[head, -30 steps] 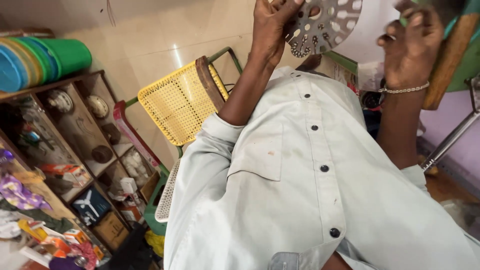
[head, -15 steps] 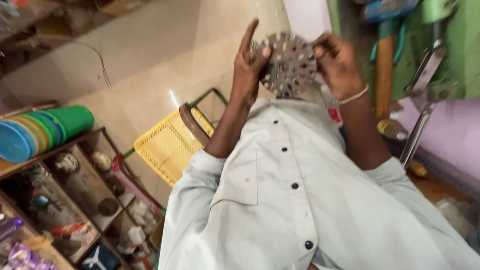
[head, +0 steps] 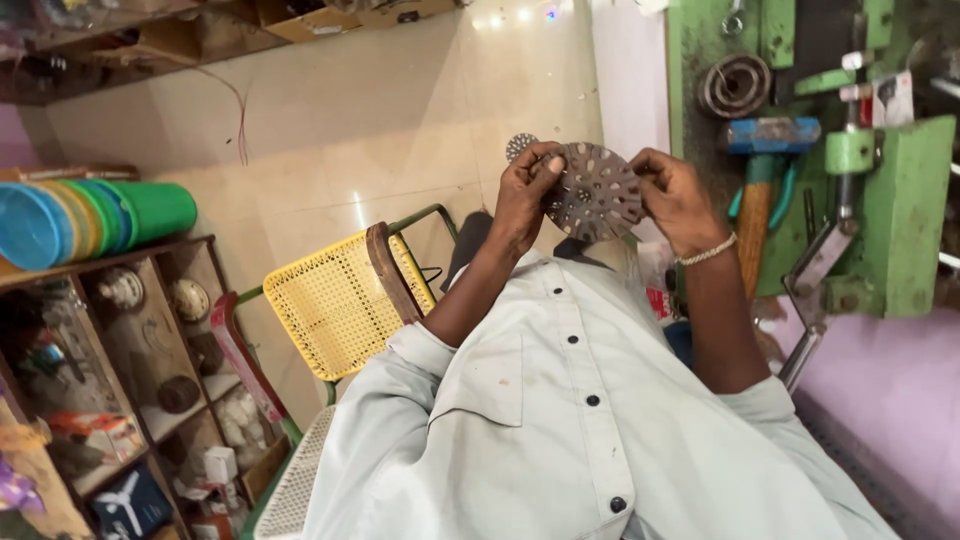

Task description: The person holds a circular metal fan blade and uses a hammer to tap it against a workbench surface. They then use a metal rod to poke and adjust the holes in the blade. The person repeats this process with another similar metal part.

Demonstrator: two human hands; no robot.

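Head view: both hands are closed on a round perforated metal disc, held up in front of the chest over the tiled floor. The left hand pinches its left rim, the right hand its right rim. A yellow woven chair stands just beside, and a green machine is near the right hand.
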